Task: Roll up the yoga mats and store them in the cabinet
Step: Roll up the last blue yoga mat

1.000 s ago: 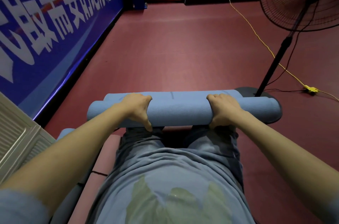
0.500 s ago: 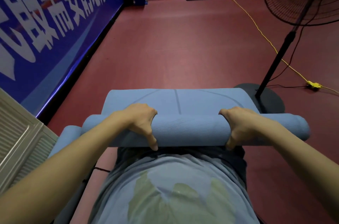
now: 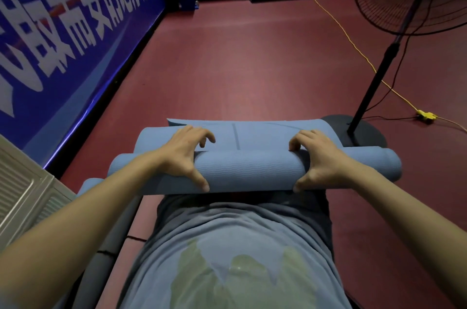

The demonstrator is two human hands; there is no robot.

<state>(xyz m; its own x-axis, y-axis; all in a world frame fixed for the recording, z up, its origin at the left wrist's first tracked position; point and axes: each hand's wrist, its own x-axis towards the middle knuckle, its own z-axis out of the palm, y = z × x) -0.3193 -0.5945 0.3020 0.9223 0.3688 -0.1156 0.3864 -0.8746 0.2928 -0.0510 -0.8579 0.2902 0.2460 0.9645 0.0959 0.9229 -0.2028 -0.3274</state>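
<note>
A blue yoga mat (image 3: 249,169) lies rolled into a thick tube across the view just in front of my body, with a short flat flap still spread beyond the roll. My left hand (image 3: 185,157) grips the roll left of centre, fingers curled over the top and thumb underneath. My right hand (image 3: 316,159) holds it right of centre the same way. The right end of the roll sticks out past my hand. A second blue roll (image 3: 88,184) and a dark grey mat (image 3: 113,240) lie on the floor at my lower left. No cabinet can be made out for certain.
A standing fan (image 3: 374,81) rises at the right, its round black base (image 3: 366,131) touching the mat's far end. A yellow cable (image 3: 353,45) and plug (image 3: 425,114) cross the red floor. A blue banner wall (image 3: 63,38) runs along the left; a white louvred panel (image 3: 22,190) sits at lower left.
The roll has been pulled toward me and lifted slightly, then my fingers have shifted forward over its top. The flat flap beyond the roll has grown, then shortened again.
</note>
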